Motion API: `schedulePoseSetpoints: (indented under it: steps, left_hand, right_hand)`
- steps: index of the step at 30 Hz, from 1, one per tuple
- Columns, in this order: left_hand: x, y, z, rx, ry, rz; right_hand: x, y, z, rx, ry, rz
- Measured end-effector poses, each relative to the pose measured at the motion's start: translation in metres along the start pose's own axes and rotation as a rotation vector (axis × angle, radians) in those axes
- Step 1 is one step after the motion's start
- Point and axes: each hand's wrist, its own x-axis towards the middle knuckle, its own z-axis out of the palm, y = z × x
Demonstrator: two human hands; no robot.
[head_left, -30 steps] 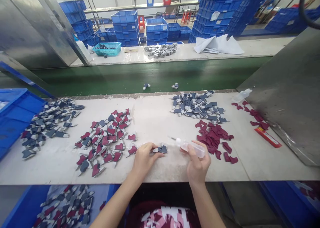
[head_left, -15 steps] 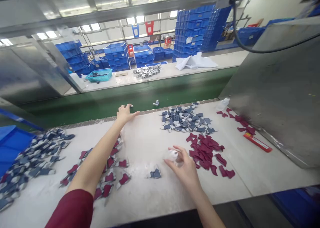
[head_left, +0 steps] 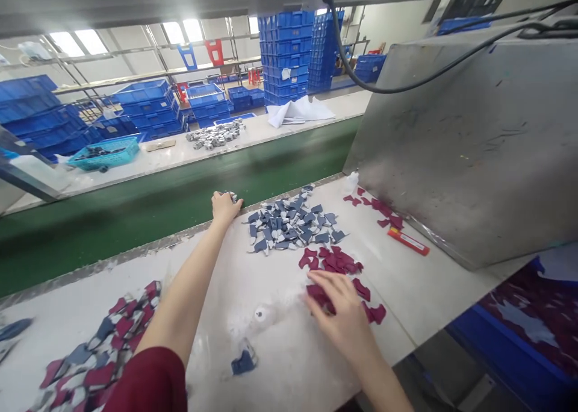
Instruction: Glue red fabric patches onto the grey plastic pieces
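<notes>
At the near edge of the green belt (head_left: pixel 271 174), my left hand (head_left: pixel 224 209) is closed around a small blue-and-white shoe-shaped piece (head_left: pixel 233 197), mostly hidden by the fingers. My right hand (head_left: pixel 345 312) hovers over or touches the pile of maroon pieces (head_left: pixel 336 260), thumb and fingers apart; maroon shows between them. Left of it, a small white bottle (head_left: pixel 261 315) is on the table, blurred, its tip toward me. One blue-and-white piece (head_left: pixel 244 359) lies alone below the bottle. Beyond my right hand spreads a heap of blue-and-white pieces (head_left: pixel 291 222).
Mixed maroon, blue and white pieces (head_left: pixel 102 355) lie beside my left forearm. A red packet (head_left: pixel 409 241) rests near a large metal housing (head_left: pixel 451 147) on the right. Below the table's right edge is a blue bin (head_left: pixel 510 346). A black cable (head_left: pixel 383 90) hangs overhead.
The view has swung right. My right hand has let go of the white bottle and moved to the maroon pile. My left hand has closed on a piece from the belt.
</notes>
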Motion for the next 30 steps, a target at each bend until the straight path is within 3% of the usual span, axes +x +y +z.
schedulePoseSetpoints:
  steps: [3, 7, 11, 13, 17, 21, 25, 27, 30]
  left_hand:
    - [-0.005, 0.002, -0.002, -0.022, 0.017, 0.089]
    - [-0.022, 0.001, -0.019, -0.051, 0.013, 0.202]
    - [-0.057, 0.007, -0.035, -0.123, -0.062, 0.346]
    - [-0.081, 0.010, -0.042, -0.168, -0.040, 0.378]
    - [-0.146, -0.001, -0.063, -0.282, 0.151, 0.375]
    - [-0.235, -0.032, -0.080, -0.205, 0.084, 0.391]
    - [-0.312, -0.059, -0.067, -0.188, -0.027, 0.280]
    - [-0.333, -0.063, -0.051, -0.224, -0.057, 0.232]
    - [-0.344, -0.061, -0.029, -0.304, -0.014, 0.165]
  right_hand:
    - [0.016, 0.027, -0.014, -0.137, 0.165, 0.140]
    - [0.024, 0.046, -0.009, -0.218, 0.160, 0.212]
    - [0.023, 0.046, 0.001, -0.236, 0.146, 0.210]
    - [0.023, 0.042, 0.000, -0.218, 0.162, 0.195]
    - [0.020, 0.031, -0.010, -0.110, 0.226, 0.112]
    - [0.008, 0.019, -0.017, 0.152, 0.147, 0.204]
    - [-0.008, 0.011, -0.013, 0.454, 0.051, 0.321]
    - [-0.015, 0.007, -0.009, 0.510, 0.032, 0.347]
    - [-0.026, -0.004, -0.004, 0.567, -0.009, 0.360]
